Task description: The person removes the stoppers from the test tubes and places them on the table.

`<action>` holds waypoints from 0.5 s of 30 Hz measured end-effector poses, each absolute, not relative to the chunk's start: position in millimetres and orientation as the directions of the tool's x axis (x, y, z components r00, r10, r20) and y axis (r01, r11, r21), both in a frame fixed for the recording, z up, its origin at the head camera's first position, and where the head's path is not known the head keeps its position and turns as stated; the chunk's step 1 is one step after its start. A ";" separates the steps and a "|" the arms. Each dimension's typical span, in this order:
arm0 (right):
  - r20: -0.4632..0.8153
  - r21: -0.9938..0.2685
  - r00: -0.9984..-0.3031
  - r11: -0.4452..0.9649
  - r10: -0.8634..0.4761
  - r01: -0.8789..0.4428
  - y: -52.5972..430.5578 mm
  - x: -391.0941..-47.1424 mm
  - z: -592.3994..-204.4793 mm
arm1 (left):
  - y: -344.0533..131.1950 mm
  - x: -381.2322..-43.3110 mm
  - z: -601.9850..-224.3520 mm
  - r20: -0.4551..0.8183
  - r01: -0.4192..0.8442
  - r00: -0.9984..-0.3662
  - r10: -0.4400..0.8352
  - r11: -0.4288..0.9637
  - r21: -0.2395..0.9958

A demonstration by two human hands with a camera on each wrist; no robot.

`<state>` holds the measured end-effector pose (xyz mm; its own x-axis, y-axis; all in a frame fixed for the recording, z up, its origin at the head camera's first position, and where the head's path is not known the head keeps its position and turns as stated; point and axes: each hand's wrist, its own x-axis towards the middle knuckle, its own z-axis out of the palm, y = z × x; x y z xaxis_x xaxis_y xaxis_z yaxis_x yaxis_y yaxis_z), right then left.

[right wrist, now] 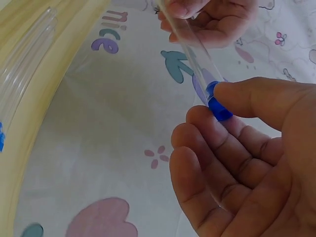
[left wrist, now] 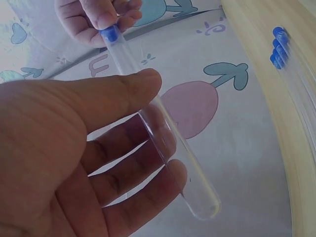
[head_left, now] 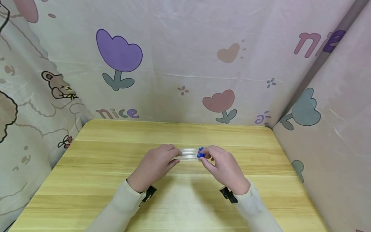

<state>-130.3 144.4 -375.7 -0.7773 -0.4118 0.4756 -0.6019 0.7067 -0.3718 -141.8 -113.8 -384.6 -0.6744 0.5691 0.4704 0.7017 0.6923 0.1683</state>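
Note:
A clear glass test tube (left wrist: pixel 195 182) with a blue stopper (right wrist: pixel 219 107) is held between both hands, above the table. My left hand (head_left: pixel 157 166) pinches the tube's body between thumb and fingers, and its rounded bottom sticks out past the fingers in the left wrist view. On the other end, my right hand (head_left: pixel 223 164) pinches the blue stopper, which sits at the tube's mouth. Several more clear tubes (left wrist: pixel 302 91) with blue stoppers (left wrist: pixel 278 48) lie side by side on the table, partly behind the held one in the head view.
The light wooden table (head_left: pixel 185 199) reaches back to a printed curtain (head_left: pixel 174 58) with flowers and lettering. Similar printed cloth (head_left: pixel 333 154) hangs along the right side, and more cloth (head_left: pixel 32 135) borders the left edge.

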 end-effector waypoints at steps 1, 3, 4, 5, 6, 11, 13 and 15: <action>0.472 -0.368 -0.779 0.711 -0.412 -0.599 144.2 -130.2 -375.6 | -114.2 -141.8 -384.8 0.470 0.706 -0.672 0.572 0.687 0.172; 0.461 -0.361 -0.782 0.716 -0.419 -0.597 144.2 -129.8 -375.6 | -115.2 -142.1 -385.3 0.467 0.712 -0.669 0.578 0.678 0.182; 0.453 -0.356 -0.782 0.718 -0.427 -0.598 144.3 -129.6 -375.7 | -115.8 -142.3 -385.5 0.467 0.715 -0.668 0.580 0.673 0.187; 0.447 -0.352 -0.780 0.716 -0.438 -0.603 144.6 -129.5 -375.8 | -116.3 -142.3 -385.7 0.468 0.719 -0.666 0.582 0.669 0.191; 0.441 -0.350 -0.776 0.710 -0.451 -0.611 145.0 -129.6 -376.0 | -116.9 -142.4 -385.8 0.470 0.724 -0.661 0.585 0.663 0.193; 0.434 -0.284 -0.718 0.673 -0.545 -0.683 147.8 -131.9 -375.5 | -118.9 -142.7 -385.9 0.483 0.749 -0.635 0.604 0.635 0.190; 0.432 -0.256 -0.693 0.658 -0.578 -0.708 149.0 -133.0 -374.9 | -119.6 -142.7 -385.8 0.481 0.755 -0.628 0.612 0.629 0.187; 0.432 -0.239 -0.672 0.642 -0.601 -0.728 150.3 -133.9 -374.8 | -120.3 -142.9 -385.9 0.475 0.758 -0.627 0.618 0.624 0.190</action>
<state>-133.9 150.3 -374.8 -0.6720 -0.6015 0.4320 -0.7284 0.6420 -0.2392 -142.9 -120.3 -385.9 -0.6267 0.6176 0.4753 0.7584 0.6236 0.1898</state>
